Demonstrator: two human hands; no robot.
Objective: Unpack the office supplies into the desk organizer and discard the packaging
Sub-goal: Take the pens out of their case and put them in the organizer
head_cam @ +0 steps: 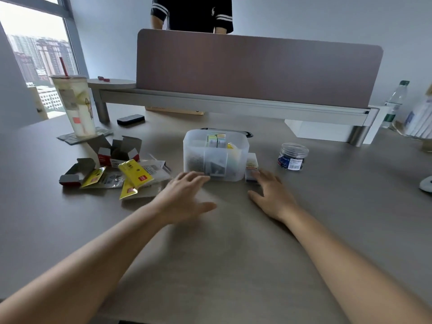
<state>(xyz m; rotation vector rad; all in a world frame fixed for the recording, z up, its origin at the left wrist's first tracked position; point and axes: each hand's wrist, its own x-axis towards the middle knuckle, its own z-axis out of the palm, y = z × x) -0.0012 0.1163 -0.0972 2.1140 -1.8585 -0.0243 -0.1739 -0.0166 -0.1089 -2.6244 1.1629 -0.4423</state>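
Reaching for the next packet beside the nearly filled organizer

The translucent desk organizer (216, 155) sits mid-desk, compartments part-filled; emptied boxes and yellow wrappers (117, 169) lie heaped to its left, undiscarded; the left hand (184, 195), fingers spread and released, touches its front wall; the right hand (271, 195), equally relaxed, reaches the small boxed packet (251, 166) at its right side; next likely: pinch and open it.

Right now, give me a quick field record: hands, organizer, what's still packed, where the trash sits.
left hand: open, fingertips at the organizer's front
right hand: open, fingertips at the small box
organizer: translucent, divided, partly filled
small box: beside the organizer's right wall
clear jar: lid on, right of the organizer
empty packaging: piled left, on the desk
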